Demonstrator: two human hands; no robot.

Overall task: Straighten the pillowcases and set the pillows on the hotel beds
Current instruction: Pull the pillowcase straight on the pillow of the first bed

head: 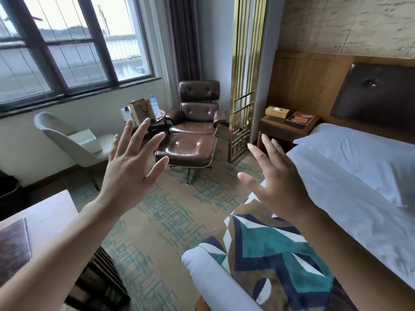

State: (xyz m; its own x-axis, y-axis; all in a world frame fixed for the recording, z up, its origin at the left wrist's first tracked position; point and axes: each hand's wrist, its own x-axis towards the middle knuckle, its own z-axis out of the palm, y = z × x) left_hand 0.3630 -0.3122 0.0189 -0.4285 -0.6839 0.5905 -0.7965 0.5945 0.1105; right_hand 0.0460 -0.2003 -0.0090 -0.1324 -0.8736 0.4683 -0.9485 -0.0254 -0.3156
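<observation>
I can't read a single word from here. The reddish card (300, 118) on the bedside table (283, 127) carries print, perhaps a notice or menu, but it blurs out. The water bottle (155, 106) has a label too small to make out, and the paper bag (142, 110) beside it shows only a faint pattern.

Glossy brown leather armchair (197, 108); matt white cloth bed (350, 176).
</observation>
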